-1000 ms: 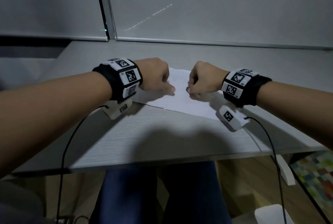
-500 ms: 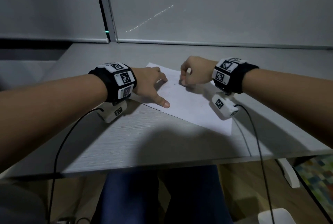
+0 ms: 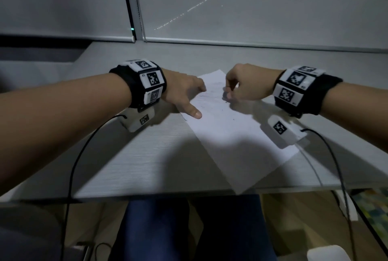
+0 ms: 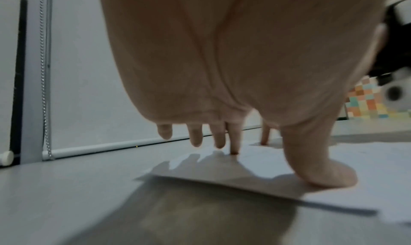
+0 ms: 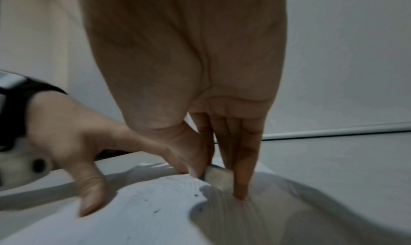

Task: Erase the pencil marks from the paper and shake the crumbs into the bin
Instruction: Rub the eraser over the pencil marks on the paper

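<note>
The right hand (image 3: 244, 85) pinches a small eraser (image 5: 217, 177) against the paper's (image 3: 237, 139) far corner on the desk (image 3: 147, 162), with the faint pencil marks (image 3: 206, 98) just toward the left hand (image 3: 181, 90), which presses the sheet's left edge with spread fingers.

No legible text or labels anywhere.
</note>
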`<action>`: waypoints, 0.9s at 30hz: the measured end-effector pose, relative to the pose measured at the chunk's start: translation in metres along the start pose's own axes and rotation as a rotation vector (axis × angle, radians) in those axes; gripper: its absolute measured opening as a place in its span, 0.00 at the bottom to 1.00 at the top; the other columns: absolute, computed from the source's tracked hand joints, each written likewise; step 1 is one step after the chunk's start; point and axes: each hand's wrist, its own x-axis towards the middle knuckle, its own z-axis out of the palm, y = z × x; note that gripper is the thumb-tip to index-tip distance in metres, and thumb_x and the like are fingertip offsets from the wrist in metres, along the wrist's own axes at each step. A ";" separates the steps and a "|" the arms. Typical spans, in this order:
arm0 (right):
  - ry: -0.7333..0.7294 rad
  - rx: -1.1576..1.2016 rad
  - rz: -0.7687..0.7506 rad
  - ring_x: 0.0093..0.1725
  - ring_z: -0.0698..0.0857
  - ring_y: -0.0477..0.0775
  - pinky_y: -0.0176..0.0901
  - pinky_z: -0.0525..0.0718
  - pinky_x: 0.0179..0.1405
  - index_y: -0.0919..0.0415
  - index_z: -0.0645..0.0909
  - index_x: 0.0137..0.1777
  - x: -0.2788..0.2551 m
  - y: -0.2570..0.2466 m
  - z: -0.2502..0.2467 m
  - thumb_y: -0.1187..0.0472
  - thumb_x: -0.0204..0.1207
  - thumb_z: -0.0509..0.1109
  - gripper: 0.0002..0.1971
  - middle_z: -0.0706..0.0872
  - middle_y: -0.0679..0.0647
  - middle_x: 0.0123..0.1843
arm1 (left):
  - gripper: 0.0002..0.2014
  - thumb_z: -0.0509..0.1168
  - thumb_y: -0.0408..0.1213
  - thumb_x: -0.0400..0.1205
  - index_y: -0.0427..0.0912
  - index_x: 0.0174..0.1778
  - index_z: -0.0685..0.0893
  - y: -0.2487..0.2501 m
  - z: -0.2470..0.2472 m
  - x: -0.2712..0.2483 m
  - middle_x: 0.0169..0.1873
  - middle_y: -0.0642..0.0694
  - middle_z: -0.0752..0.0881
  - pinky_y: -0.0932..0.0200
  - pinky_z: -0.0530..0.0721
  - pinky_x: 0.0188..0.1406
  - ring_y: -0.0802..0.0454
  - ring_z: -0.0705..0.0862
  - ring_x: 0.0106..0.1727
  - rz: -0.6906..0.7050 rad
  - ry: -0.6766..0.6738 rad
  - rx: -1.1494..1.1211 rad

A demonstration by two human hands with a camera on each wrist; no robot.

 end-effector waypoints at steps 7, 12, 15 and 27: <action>-0.083 -0.075 0.051 0.41 0.85 0.51 0.43 0.81 0.41 0.59 0.90 0.47 -0.013 0.009 -0.017 0.56 0.82 0.76 0.07 0.91 0.52 0.45 | 0.52 0.69 0.74 0.77 0.56 0.94 0.57 -0.005 -0.003 0.008 0.90 0.50 0.57 0.36 0.63 0.88 0.43 0.62 0.90 -0.015 -0.047 0.025; 0.148 0.094 -0.091 0.34 0.82 0.45 0.36 0.78 0.34 0.60 0.90 0.44 0.015 -0.010 -0.008 0.59 0.79 0.79 0.06 0.88 0.49 0.37 | 0.65 0.78 0.81 0.59 0.55 0.90 0.62 0.004 -0.002 0.003 0.81 0.52 0.66 0.34 0.73 0.81 0.44 0.68 0.84 -0.039 0.016 0.037; 0.187 0.145 -0.076 0.32 0.82 0.44 0.37 0.78 0.37 0.62 0.91 0.42 0.033 -0.016 0.005 0.62 0.76 0.80 0.04 0.87 0.48 0.34 | 0.74 0.77 0.83 0.53 0.54 0.92 0.56 0.007 -0.005 0.006 0.85 0.53 0.63 0.35 0.72 0.83 0.45 0.67 0.87 -0.064 -0.020 0.040; 0.207 0.212 -0.055 0.40 0.92 0.55 0.43 0.89 0.42 0.63 0.94 0.40 0.045 -0.015 0.022 0.66 0.74 0.80 0.03 0.94 0.55 0.38 | 0.67 0.75 0.81 0.62 0.53 0.93 0.57 0.012 -0.006 0.015 0.86 0.53 0.62 0.34 0.72 0.82 0.42 0.68 0.87 -0.149 -0.014 0.043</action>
